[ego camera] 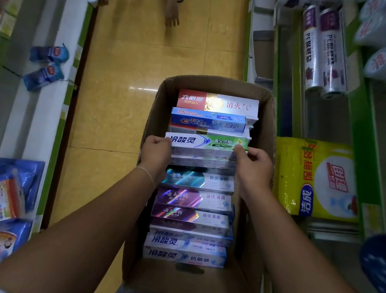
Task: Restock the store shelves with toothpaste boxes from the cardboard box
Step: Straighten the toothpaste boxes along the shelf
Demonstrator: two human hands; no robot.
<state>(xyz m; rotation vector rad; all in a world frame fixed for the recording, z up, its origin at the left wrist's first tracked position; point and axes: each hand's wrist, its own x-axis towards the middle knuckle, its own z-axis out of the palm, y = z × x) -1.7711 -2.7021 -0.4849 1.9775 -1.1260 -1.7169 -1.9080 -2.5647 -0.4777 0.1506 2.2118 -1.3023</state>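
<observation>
An open cardboard box point(158, 111) stands on the aisle floor below me, packed with several toothpaste boxes lying flat in a row. My left hand point(155, 155) grips the left end of a white-and-green toothpaste box point(207, 143) in the middle of the row. My right hand point(253, 165) grips its right end. Beyond it lie a blue box point(207, 122) and a red-and-white box point(218, 103). Purple and blue-white boxes point(191, 218) lie nearer to me, partly hidden between my forearms.
Shelves flank the aisle. The left shelf point(39, 115) carries blue packets point(47, 65) and bagged goods. On the right are cling-film rolls point(322, 50) and a yellow pack point(316, 179) just beside the box. Another person's feet and hand point(172, 15) show at the aisle's far end.
</observation>
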